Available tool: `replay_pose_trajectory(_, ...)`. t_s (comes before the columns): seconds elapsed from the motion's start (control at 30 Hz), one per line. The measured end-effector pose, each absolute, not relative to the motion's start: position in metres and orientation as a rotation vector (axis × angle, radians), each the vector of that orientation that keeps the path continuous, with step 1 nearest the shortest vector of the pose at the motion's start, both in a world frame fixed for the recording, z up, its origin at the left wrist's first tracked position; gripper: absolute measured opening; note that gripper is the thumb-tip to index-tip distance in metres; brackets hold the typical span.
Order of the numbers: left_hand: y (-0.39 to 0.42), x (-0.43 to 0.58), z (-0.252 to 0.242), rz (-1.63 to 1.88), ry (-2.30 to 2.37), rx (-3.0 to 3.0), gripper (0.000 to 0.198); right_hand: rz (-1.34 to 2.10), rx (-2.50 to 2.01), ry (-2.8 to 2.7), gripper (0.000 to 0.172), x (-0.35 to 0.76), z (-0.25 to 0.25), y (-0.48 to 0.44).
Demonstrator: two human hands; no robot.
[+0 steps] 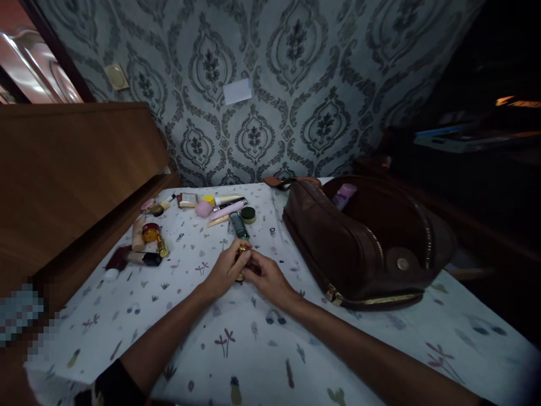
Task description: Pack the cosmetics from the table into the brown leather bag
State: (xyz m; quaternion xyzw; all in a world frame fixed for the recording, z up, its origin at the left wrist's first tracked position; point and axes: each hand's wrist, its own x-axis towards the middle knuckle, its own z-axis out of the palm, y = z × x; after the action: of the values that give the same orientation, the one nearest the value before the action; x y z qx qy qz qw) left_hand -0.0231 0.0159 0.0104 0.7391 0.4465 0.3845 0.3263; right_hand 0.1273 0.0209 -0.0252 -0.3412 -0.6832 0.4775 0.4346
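My left hand (225, 267) and my right hand (267, 273) meet over the middle of the cloth, both closed round a small gold-coloured item (242, 248). Only bits of it show between the fingers, so its exact kind stays hidden. Just beyond my hands lies a dark green tube (239, 224), with a dark green lidded jar (248, 214) beside it. To the right stands a brown leather bag (329, 242), unzipped and gaping, and a purple-capped bottle (344, 194) leans inside its opening.
Several cosmetics lie at the left, among them an amber jar (151, 233), a gold lipstick tube (162, 246) and a black-capped bottle (143, 257). Farther back are a pink sponge (203, 209) and a pink tube (229, 210). A wooden panel (80, 163) borders the left; a patterned wall (270, 113) rises behind.
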Motion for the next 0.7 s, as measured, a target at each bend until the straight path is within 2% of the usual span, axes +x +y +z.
replay_pose_trajectory(0.13, 0.016, -0.023, 0.008, 1.016, 1.193, 1.960, 0.031, 1.165, -0.873, -1.691, 0.013, 0.127, -0.026, 0.021)
replay_pose_trajectory(0.3, 0.034, -0.034, 0.003, 1.142, 1.324, 1.787, 0.038, 1.212, -0.888, -1.708, 0.037, 0.129, -0.025, 0.021)
replay_pose_trajectory(0.4, 0.060, -0.055, 0.008, 1.107, 1.570, 1.797, 0.036, 1.189, -0.932, -1.700, 0.037, 0.130, -0.026, 0.021)
replay_pose_trajectory(0.57, 0.097, -0.089, 0.021, 0.898, 1.950, 1.955, 0.017, 1.197, -0.927, -1.694, 0.030, 0.129, -0.026, 0.019)
replay_pose_trajectory(0.7, 0.107, -0.091, 0.021, 0.662, 2.094, 2.121, 0.022, 1.198, -0.910, -1.680, 0.027, 0.129, -0.024, 0.018)
